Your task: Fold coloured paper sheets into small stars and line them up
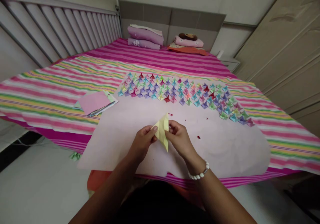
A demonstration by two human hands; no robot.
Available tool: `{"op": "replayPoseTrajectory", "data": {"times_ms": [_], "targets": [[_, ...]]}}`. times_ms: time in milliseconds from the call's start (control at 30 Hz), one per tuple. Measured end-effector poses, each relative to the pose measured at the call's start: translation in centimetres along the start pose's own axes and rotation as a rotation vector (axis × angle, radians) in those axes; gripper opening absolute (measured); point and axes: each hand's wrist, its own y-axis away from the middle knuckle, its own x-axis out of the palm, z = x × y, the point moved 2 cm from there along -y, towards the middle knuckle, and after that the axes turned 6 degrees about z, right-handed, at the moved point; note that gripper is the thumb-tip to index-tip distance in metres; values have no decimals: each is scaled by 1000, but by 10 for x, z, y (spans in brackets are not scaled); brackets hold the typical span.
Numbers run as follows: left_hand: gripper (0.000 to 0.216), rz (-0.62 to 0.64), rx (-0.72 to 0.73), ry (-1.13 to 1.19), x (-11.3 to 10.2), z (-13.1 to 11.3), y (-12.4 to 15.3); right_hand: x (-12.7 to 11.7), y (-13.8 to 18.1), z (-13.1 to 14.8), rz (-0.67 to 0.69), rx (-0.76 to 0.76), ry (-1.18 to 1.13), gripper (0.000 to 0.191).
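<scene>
A piece of pale yellow origami paper (162, 132), partly folded with pointed top and bottom ends, is held up between both hands. My left hand (144, 140) pinches its left corner between thumb and fingers. On the opposite edge, my right hand (180, 138) grips the paper, thumb in front and fingers behind; a white bead bracelet circles that wrist. Beneath them spreads a large whitish sheet (120, 134). Along the far part of the sheet stand several rows of small folded paper pieces (172, 91) in many colours.
A stack of coloured paper squares (93, 102) lies left of the sheet on the striped bedspread (50, 94). Small dark red scraps (198, 137) dot the sheet. A green folded piece (75, 156) is on the floor at left. Folded bedding (145, 37) sits by the headboard.
</scene>
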Motion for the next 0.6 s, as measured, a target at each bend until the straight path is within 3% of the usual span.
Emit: {"op": "replayPoseTrajectory", "data": {"times_ms": [200, 367, 500, 600], "targets": [[44, -44, 13, -173, 6, -8, -4, -1, -3, -4, -146, -113, 272, 12], [59, -92, 44, -275, 14, -22, 0, 3, 0, 2, -152, -237, 505, 14], [32, 13, 115, -449, 16, -23, 3, 5, 1, 3, -149, -286, 556, 19], [22, -13, 187, -571, 13, -22, 3, 4, 1, 0, -161, -298, 557, 19]]}}
